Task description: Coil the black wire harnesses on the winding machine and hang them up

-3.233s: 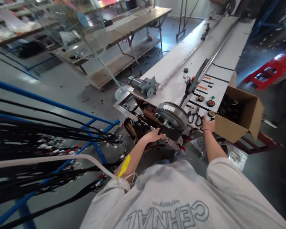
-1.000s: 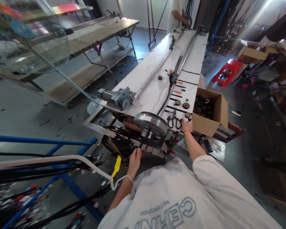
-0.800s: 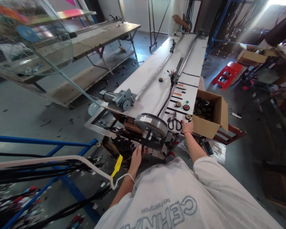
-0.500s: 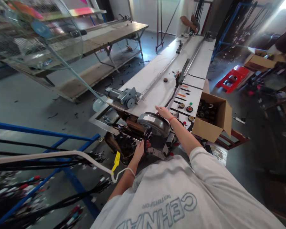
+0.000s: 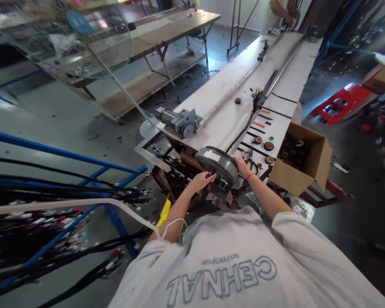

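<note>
A round dark-grey drum (image 5: 223,160) with a white label stands at the near end of a long white table (image 5: 218,128). My left hand (image 5: 201,181) is closed against its near face, low on the left; the small dark part between the fingers is unclear. Curled over the drum's right edge is my right hand (image 5: 242,167), its fingertips partly hidden. Behind the drum a black wire bundle (image 5: 242,132) runs up the table to a cluster of connectors (image 5: 256,96). Scissors (image 5: 252,162) lie just beyond my right hand.
A motor unit (image 5: 179,122) sits on the table's left edge. Tape rolls (image 5: 258,140) and a red button (image 5: 268,146) lie right, beside an open cardboard box (image 5: 321,158). Blue racks (image 5: 115,214) with hanging wires stand left. At the far end, another person's hands (image 5: 287,17) work.
My left hand has risen from the dark handle below to the drum's near face. My right hand has come down from behind the drum to its right edge. The view has shifted left.
</note>
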Demonstrator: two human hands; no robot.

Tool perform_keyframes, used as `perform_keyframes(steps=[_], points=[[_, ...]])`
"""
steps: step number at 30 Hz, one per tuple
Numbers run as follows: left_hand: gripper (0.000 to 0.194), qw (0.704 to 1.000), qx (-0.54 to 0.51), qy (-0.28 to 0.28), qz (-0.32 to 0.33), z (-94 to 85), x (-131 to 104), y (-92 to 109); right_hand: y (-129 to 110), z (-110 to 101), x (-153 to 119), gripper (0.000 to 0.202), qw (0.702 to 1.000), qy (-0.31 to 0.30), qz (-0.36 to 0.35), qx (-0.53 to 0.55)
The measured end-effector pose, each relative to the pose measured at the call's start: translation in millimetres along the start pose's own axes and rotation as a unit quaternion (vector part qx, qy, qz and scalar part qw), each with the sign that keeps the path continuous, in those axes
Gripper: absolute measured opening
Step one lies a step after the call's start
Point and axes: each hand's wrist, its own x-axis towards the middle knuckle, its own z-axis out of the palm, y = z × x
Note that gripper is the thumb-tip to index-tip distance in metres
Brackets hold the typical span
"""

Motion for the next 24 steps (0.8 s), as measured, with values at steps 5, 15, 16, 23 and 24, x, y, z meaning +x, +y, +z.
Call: perform_keyframes(steps=[5, 15, 16, 23, 24], points=[[0.031, 0.955, 0.273, 0.115, 0.012, -17.6, -7.2, 14.1, 38.0, -21.5, -37.6, 0.02, 0.956, 0.124, 0.08, -0.252], [0.041, 0.982, 0.139, 0.127, 0.01, -68.3, -12.2, -1.8, 49.9, -60.2, -125.8, 0.038, 0.893, 0.052, 0.208, 0.397], [0.041, 0.985, 0.126, 0.118, 0.005, -67.9, -13.3, -1.4, 40.4, -60.2, -142.7, 0.038, 0.876, -0.013, 0.179, 0.447], [0.051, 0.979, 0.182, 0.09, -0.024, -74.2, -21.4, 26.5, -43.3, 17.7, -151.2, 0.078, 0.697, -0.542, 0.201, 0.426], [0.057, 0.974, 0.204, 0.097, -0.032, -74.1, -22.3, 31.4, -49.9, 36.0, -137.6, 0.081, 0.678, -0.561, 0.226, 0.417]])
